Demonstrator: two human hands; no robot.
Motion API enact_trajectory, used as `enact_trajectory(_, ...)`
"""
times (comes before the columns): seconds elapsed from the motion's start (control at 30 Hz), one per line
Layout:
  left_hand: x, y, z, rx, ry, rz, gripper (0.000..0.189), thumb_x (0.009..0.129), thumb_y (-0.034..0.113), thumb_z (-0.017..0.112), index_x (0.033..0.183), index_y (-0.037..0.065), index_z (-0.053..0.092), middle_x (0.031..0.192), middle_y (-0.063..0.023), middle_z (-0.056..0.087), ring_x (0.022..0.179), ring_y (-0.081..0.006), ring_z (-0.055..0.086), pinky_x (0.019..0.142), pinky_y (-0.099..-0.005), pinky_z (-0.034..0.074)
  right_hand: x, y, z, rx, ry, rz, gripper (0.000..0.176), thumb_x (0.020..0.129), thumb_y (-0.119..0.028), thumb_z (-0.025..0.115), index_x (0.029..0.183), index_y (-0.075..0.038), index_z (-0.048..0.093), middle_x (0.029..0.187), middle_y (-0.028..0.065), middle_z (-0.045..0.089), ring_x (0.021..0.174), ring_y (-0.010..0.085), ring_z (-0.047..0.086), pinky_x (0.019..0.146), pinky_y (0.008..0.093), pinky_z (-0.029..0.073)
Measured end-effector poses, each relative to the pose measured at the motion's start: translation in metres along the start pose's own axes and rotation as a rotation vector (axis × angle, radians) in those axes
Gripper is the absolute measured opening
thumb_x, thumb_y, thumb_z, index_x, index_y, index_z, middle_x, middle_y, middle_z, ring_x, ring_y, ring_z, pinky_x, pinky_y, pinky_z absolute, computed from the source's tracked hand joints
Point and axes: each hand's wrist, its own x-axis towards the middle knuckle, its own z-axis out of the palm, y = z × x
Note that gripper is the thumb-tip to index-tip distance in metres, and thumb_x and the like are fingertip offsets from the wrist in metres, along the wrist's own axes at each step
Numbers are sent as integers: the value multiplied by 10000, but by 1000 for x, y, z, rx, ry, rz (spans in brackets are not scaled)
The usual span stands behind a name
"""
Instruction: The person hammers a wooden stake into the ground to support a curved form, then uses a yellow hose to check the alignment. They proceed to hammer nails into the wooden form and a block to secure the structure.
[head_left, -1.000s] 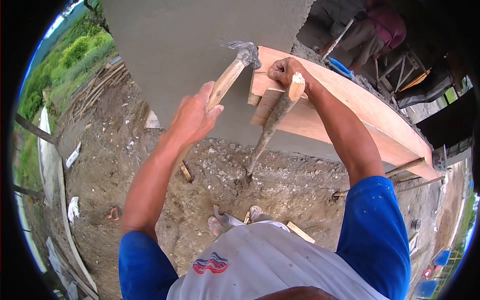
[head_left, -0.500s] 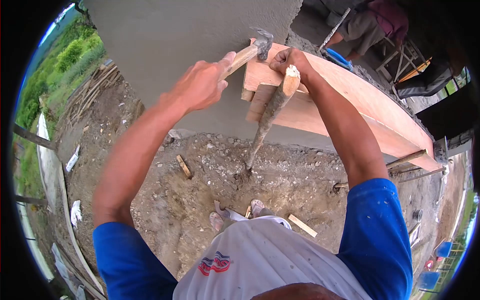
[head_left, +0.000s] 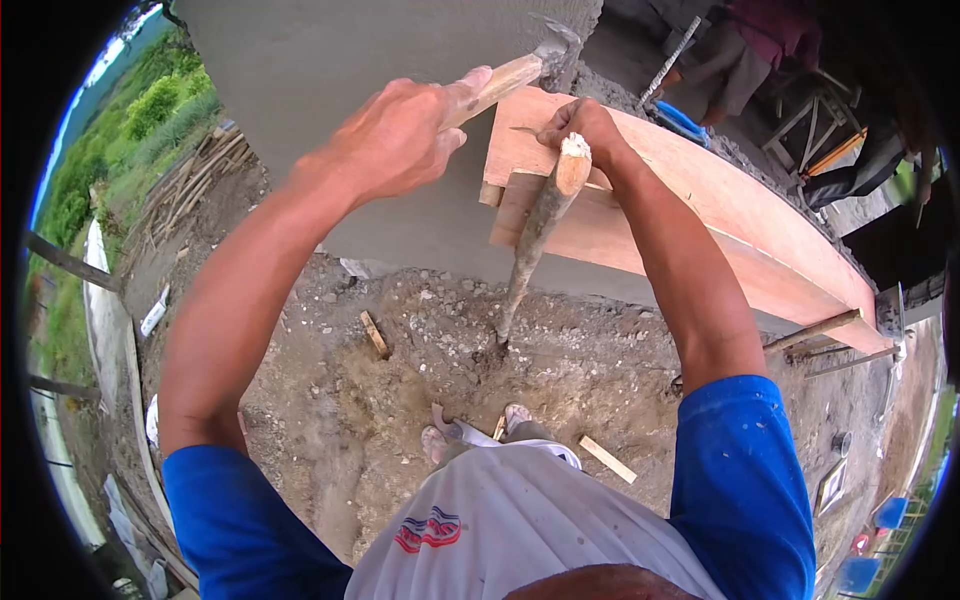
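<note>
The left hand is closed in a fist around the wooden handle of a hammer, whose metal head is raised near the upper left end of a long, pale wooden board. Whether the head touches anything there cannot be told. The right hand is nearly shut over that same end of the board, its thumb and fingers pinching a thin nail that pokes out toward the left; where its other end lies is hidden by the fingers. The board runs from there down to the right, in front of a grey plastered wall. A shorter wood piece shows below the board's left end, beside a rough wooden stake. The stake leans, its pale cut top just below the right hand and its foot at the stony ground. Two small offcuts, one near and one far to the right of it, lie on the ground. Beyond the board are a blue object, an upright-slanting rod and another person, bent over in the shade.
</note>
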Motion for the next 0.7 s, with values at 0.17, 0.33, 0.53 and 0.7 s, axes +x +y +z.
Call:
enact_trajectory(0.17,-5,5,21,78,75,61,619,907,108,589,1472,175,347,842,-240,639,664,-345,600,690,-455,502,2,0,0,16,-10,-32,179,689,-140,797,663,-24,664,646,72,634,588,158,565,585,325,470)
enact_trajectory(0.33,-5,25,-22,134,-227,-181,612,895,100,598,1459,155,366,1074,-218,653,936,-333,652,835,-440,526,25,30,7,-16,-73,-36,258,683,-291,805,738,-54,718,709,131,677,630,248,618,643,356,504)
enact_trajectory(0.53,-12,-11,-11,-163,280,-26,630,853,87,623,1440,148,403,1305,-230,528,1104,-367,608,947,-421,473,-4,-7,-2,254,-68,25,160,668,-68,820,713,5,685,631,23,611,541,95,512,493,267,412)
enact_trajectory(0.7,-44,-30,34,-287,203,-119,639,846,96,625,1442,134,397,1239,-244,575,1076,-387,614,935,-410,482,-4,-18,-11,260,-150,146,174,626,-89,828,725,6,721,698,75,682,631,140,610,596,304,499)
